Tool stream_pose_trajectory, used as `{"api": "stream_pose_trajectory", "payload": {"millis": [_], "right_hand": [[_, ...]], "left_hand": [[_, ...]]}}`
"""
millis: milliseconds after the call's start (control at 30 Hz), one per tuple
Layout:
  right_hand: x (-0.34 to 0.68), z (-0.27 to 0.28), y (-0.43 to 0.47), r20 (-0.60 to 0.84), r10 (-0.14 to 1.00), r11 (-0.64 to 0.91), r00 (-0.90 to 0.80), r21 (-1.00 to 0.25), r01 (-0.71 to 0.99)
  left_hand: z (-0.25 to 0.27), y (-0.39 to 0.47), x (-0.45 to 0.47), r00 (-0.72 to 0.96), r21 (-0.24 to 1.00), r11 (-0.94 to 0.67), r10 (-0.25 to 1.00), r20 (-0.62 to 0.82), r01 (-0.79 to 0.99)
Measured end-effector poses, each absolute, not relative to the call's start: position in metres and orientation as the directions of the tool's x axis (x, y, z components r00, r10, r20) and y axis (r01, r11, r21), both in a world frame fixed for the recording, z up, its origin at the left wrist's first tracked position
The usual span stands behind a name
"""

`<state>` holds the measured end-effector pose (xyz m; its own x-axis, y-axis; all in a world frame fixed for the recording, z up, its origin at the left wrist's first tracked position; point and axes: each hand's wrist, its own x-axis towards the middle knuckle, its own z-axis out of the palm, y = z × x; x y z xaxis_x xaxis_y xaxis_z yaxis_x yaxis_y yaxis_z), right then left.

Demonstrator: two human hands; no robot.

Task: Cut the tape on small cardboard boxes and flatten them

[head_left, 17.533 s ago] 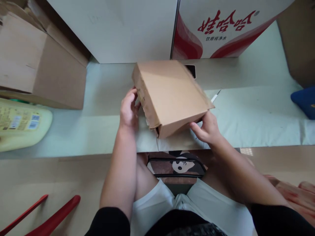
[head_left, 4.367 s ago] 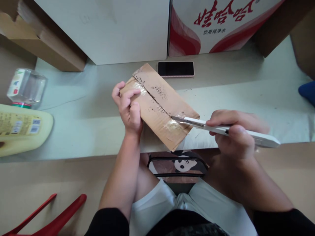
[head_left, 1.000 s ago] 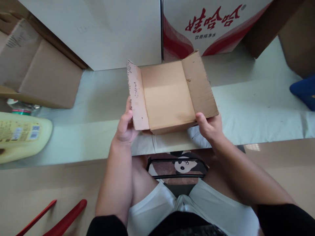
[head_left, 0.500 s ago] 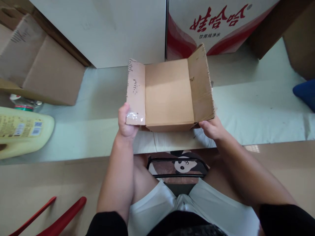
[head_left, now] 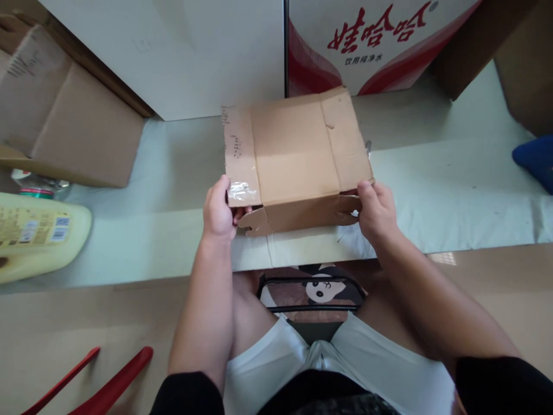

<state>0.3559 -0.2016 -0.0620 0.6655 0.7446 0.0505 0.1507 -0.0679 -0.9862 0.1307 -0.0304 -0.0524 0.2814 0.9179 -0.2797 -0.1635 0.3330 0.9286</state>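
In the middle of the head view a brown cardboard box (head_left: 296, 150) lies on the pale cloth-covered table, its side flaps spread out left and right. Clear tape shines on the left flap (head_left: 241, 153). My left hand (head_left: 219, 212) grips the near end of that flap, thumb on top and some fingers underneath. At the opposite near corner, my right hand (head_left: 375, 210) pinches the right flap (head_left: 345, 138), with the thumb on its upper face. Small notched tabs stick out at both ends of the near side. The box's underside is hidden.
Behind the box stand a white panel (head_left: 216, 57) and a red-and-white water carton (head_left: 367, 52). Left are another cardboard box (head_left: 86, 121), a plastic bottle (head_left: 37, 183) and a yellow jug (head_left: 47, 236). A blue object (head_left: 536, 164) is at right. Red legs (head_left: 116, 380) show at lower left.
The box has tipped so its near side now shows. Its side flaps have gone from raised to nearly flat. My right hand has moved up slightly onto the right flap's corner.
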Motion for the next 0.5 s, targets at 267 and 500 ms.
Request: {"api": "stream_pose_trajectory", "payload": {"millis": [267,500], "right_hand": [[0.355,-0.065,-0.199,-0.1,0.725,-0.02,0.681,-0.992,-0.124],[0.366,-0.057,-0.206,-0.13,0.793,0.023,0.595,-0.97,-0.243]], "left_hand": [[-0.064,-0.003,0.127,0.025,0.957,0.236,0.972,-0.235,-0.167],[-0.06,-0.015,0.126,0.139,1.0,0.024,0.99,-0.027,0.02]]}}
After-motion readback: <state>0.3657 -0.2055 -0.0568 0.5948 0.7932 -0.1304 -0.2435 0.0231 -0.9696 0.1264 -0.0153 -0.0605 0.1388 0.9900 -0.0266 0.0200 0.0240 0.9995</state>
